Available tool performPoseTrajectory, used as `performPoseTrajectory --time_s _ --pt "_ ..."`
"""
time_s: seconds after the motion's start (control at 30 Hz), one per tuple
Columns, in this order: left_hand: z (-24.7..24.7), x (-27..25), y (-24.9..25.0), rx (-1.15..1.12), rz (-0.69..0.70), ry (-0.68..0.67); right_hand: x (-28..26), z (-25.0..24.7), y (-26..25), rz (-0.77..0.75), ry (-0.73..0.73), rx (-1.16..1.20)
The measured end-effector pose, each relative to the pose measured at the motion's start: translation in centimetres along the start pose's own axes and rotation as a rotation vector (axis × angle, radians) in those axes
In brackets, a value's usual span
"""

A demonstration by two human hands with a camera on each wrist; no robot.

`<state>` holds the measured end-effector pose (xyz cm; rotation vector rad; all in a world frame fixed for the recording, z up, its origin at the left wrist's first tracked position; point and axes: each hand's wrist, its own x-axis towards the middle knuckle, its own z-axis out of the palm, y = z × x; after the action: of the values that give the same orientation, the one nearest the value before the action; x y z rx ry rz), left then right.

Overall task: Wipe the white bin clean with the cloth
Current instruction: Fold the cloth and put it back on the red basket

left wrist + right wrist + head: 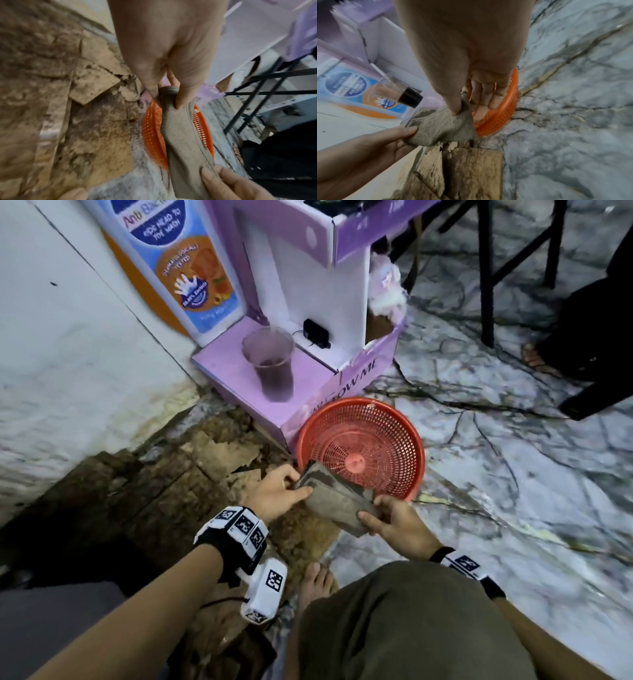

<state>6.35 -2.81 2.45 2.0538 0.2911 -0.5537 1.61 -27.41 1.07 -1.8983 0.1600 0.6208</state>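
A grey-brown folded cloth (pixel 337 503) hangs low over the floor, stretched between both hands. My left hand (pixel 284 491) pinches its far corner, and my right hand (pixel 387 518) grips its near end with thumb on top. In the left wrist view the cloth (pixel 181 135) runs from my left hand (pixel 185 86) down to my right hand (pixel 228 184). The right wrist view shows my right hand (pixel 457 102) pinching the cloth (pixel 441 127), with my left hand (pixel 385 140) on the opposite edge. A red mesh basket (pixel 394 440) lies just beyond the cloth. No white bin shows in any view.
A purple-and-white cardboard stand (pixel 308 285) rises behind the basket, with a clear cup of dark liquid (pixel 270 364) on its base. A broken brown floor patch (pixel 171 474) lies left. Black chair legs (pixel 486 268) and another person's foot (pixel 537 357) are at right. My bare foot (pixel 315 580) is below the cloth.
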Motion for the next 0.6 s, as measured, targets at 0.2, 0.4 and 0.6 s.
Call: performPoseTrajectory --time_s 0.2,0.4,0.6 --pt "2.7 2.1 -3.5 -0.121 -0.087 0.058 1.5 2.1 3.8 0.083 0.082 -0.031" --pt "4.6 2.9 -6.1 -0.194 -0.145 0.202 2.0 3.3 5.0 0.124 0.202 -0.102" --pt "5.9 3.0 -6.0 -0.288 -0.174 0.246 2.0 3.4 5.5 0.130 0.285 -0.307"
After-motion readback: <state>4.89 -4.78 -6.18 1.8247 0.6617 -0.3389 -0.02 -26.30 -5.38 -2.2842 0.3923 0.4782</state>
